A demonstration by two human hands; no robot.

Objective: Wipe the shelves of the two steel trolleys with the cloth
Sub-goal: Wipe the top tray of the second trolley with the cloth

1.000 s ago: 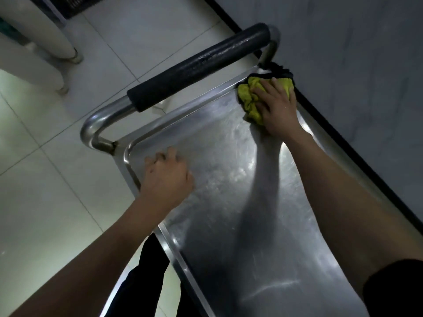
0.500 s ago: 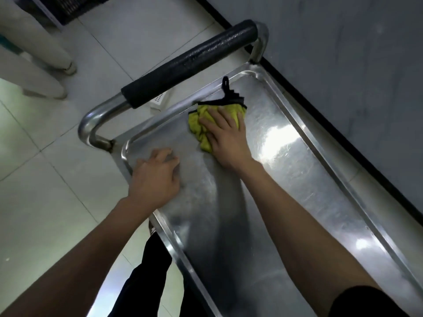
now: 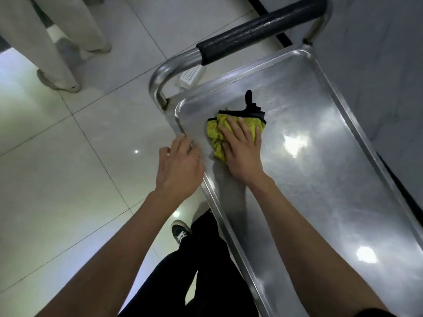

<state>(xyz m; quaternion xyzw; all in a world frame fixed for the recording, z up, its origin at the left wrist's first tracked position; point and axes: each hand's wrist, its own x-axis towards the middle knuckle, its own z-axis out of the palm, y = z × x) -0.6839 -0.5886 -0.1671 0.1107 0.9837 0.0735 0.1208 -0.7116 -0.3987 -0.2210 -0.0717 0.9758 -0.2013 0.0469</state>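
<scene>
Fingers (image 3: pixel 237 126) spread flat, pressing the cloth (image 3: pixel 214 136) onto the top shelf (image 3: pixel 332 179) near its handle-end corner, likely to keep full contact while wiping. Right hand (image 3: pixel 242 148) bearing down. Left hand (image 3: pixel 180 168) relaxed, grasping nothing, touching the near rim, probably steadying the trolley.

Top shelf of the steel trolley (image 3: pixel 332 179): brushed metal, glossy, fine swirl scratches, bright light glare. Crumpled yellow-green cloth with black trim (image 3: pixel 249 128): nubby matt fabric, maybe microfibre. Curved polished steel tube handle (image 3: pixel 160 81), its black sleeve (image 3: pixel 258 30) looks like matt foam. Pale tiled floor (image 3: pixel 68 168): smooth, reflective.
</scene>
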